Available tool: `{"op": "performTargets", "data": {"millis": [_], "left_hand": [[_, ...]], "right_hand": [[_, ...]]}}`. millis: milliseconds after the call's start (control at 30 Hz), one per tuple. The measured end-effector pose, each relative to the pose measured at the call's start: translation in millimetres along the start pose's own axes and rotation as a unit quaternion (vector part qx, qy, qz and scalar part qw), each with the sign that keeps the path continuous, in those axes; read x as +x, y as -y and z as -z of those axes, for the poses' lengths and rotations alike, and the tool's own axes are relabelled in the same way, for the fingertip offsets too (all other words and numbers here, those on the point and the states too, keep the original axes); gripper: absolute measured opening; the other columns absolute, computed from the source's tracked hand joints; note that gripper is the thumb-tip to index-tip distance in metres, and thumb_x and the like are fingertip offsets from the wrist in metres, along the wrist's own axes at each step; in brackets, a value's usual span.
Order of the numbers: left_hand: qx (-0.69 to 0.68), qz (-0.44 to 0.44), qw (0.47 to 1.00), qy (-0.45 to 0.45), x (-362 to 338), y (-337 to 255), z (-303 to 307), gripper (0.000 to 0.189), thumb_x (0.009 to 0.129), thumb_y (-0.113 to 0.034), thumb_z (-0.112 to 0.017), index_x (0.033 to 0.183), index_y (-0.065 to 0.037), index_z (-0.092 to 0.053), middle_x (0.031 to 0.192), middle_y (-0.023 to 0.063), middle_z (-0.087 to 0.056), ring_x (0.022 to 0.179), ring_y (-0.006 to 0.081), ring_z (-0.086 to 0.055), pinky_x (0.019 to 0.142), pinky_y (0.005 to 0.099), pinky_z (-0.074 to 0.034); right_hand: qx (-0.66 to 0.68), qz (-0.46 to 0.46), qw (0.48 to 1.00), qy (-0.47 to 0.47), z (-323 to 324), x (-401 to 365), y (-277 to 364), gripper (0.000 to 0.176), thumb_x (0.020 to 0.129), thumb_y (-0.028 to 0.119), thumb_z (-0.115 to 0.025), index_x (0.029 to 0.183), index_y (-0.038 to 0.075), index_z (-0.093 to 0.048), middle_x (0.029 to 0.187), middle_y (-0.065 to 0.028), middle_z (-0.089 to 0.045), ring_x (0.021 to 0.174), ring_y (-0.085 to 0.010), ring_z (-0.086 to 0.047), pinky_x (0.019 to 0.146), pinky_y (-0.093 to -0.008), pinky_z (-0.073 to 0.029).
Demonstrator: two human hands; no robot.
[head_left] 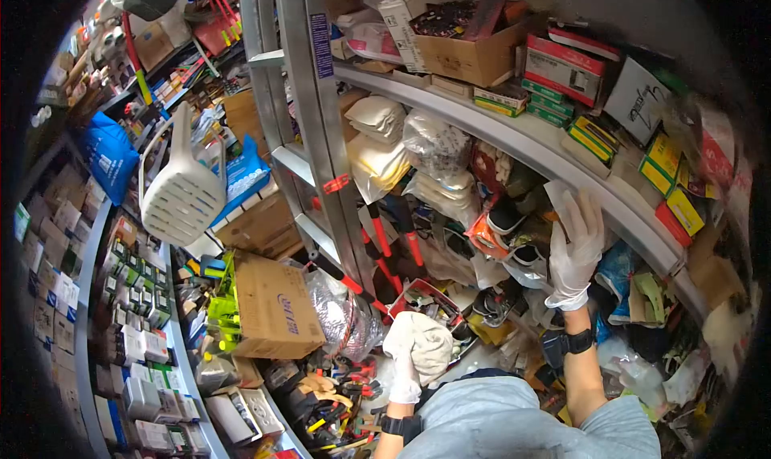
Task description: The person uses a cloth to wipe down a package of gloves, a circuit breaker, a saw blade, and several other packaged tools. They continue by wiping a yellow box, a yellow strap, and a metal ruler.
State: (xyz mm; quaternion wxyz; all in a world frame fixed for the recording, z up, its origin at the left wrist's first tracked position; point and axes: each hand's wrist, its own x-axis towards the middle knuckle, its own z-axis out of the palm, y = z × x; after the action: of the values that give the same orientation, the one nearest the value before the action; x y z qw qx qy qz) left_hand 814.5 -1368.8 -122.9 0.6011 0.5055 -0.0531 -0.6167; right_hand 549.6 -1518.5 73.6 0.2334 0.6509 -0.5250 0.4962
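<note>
My left hand (404, 372), in a white glove, is closed on a bunched white cloth (423, 345) low in the middle of the view. My right hand (576, 238), also gloved in white, is raised at the shelf edge (514, 130) with its fingers stretched upward. A flat whitish piece (556, 195) shows beside its fingertips; whether the hand grips it cannot be made out. Shoes (506, 216) and an orange bag (486, 234) lie just left of my right hand, under the shelf.
A metal ladder (321, 138) stands left of centre. Near it are a white plastic chair (183, 187), a cardboard box (277, 308) and red-handled tools (377, 234). Boxes (562, 69) line the upper shelf. Small packages (140, 342) fill the left shelves.
</note>
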Motion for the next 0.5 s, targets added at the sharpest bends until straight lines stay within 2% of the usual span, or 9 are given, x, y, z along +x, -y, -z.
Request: {"op": "performTargets", "data": {"millis": [133, 200, 233, 300, 333, 400, 467, 500], "left_hand": [[0.004, -0.024, 1.0, 0.0, 0, 2, 6, 0.049, 0.1, -0.039, -0.047, 0.134, -0.004, -0.048, 0.118, 0.0117, -0.064, 0.101, 0.0219, -0.066, 0.087, 0.0351, -0.055], [-0.002, -0.022, 1.0, -0.001, 2, 6, 10, 0.049, 0.1, -0.038, -0.048, 0.134, -0.004, -0.048, 0.119, 0.0117, -0.064, 0.102, 0.0221, -0.066, 0.087, 0.0353, -0.055], [-0.005, -0.047, 0.999, -0.007, 14, 19, 23, 0.048, 0.1, -0.038, -0.047, 0.135, -0.005, -0.048, 0.119, 0.0119, -0.064, 0.102, 0.0227, -0.066, 0.087, 0.0357, -0.055], [-0.011, -0.074, 0.997, -0.015, 25, 35, 38, 0.048, 0.1, -0.038, -0.047, 0.135, -0.005, -0.048, 0.119, 0.0121, -0.064, 0.102, 0.0232, -0.066, 0.087, 0.0361, -0.055], [-0.016, -0.075, 0.997, -0.004, 28, 39, 41, 0.048, 0.1, -0.037, -0.047, 0.135, -0.005, -0.048, 0.12, 0.0123, -0.064, 0.102, 0.0239, -0.066, 0.088, 0.0366, -0.055], [-0.022, -0.077, 0.997, 0.005, 23, 39, 39, 0.048, 0.1, -0.037, -0.048, 0.135, -0.005, -0.048, 0.12, 0.0125, -0.064, 0.102, 0.0245, -0.066, 0.088, 0.0371, -0.055], [-0.084, 0.001, 0.996, 0.022, 5, 29, 29, 0.052, 0.093, -0.03, -0.06, 0.137, -0.005, -0.047, 0.129, 0.0096, -0.056, 0.113, 0.0248, -0.059, 0.095, 0.0397, -0.05], [-0.085, -0.001, 0.996, 0.02, -3, 27, 23, 0.052, 0.093, -0.03, -0.06, 0.137, -0.005, -0.047, 0.129, 0.0096, -0.056, 0.113, 0.0248, -0.059, 0.095, 0.0397, -0.05]], "right_hand": [[0.076, 0.017, 0.997, 0.02, -2, 19, 22, 0.042, 0.078, 0.002, -0.063, 0.12, 0.006, -0.063, 0.127, -0.018, -0.059, 0.116, -0.0373, -0.055, 0.101, -0.0413, -0.042], [0.11, -0.02, 0.993, 0.025, -9, 27, 31, 0.04, 0.079, 0.001, -0.063, 0.119, 0.004, -0.064, 0.126, -0.0177, -0.06, 0.115, -0.0365, -0.057, 0.101, -0.0411, -0.042], [0.171, -0.061, 0.983, 0.038, -17, 32, 33, 0.039, 0.082, 0.003, -0.064, 0.121, 0.003, -0.063, 0.126, -0.017, -0.06, 0.115, -0.0354, -0.057, 0.101, -0.0409, -0.042], [0.221, -0.053, 0.974, 0.012, -29, 55, 40, 0.037, 0.084, 0.006, -0.064, 0.121, 0.002, -0.062, 0.126, -0.0167, -0.06, 0.117, -0.033, -0.056, 0.102, -0.0398, -0.041], [0.237, -0.016, 0.971, -0.005, -35, 76, 44, 0.04, 0.086, 0.007, -0.063, 0.125, 0.002, -0.059, 0.127, -0.0169, -0.06, 0.118, -0.0327, -0.056, 0.102, -0.0399, -0.041], [0.271, 0.022, 0.962, -0.016, -45, 123, 54, 0.045, 0.087, 0.012, -0.063, 0.131, 0.005, -0.055, 0.129, -0.0179, -0.058, 0.119, -0.0338, -0.055, 0.103, -0.0414, -0.041], [0.217, -0.017, 0.975, -0.049, -67, 168, 64, 0.051, 0.091, 0.025, -0.059, 0.137, 0.008, -0.048, 0.128, -0.0199, -0.059, 0.116, -0.0359, -0.057, 0.1, -0.0453, -0.043], [0.196, -0.056, 0.979, -0.015, -78, 189, 62, 0.053, 0.092, 0.031, -0.055, 0.14, 0.01, -0.045, 0.125, -0.0209, -0.06, 0.113, -0.0374, -0.058, 0.098, -0.0471, -0.045]]}}
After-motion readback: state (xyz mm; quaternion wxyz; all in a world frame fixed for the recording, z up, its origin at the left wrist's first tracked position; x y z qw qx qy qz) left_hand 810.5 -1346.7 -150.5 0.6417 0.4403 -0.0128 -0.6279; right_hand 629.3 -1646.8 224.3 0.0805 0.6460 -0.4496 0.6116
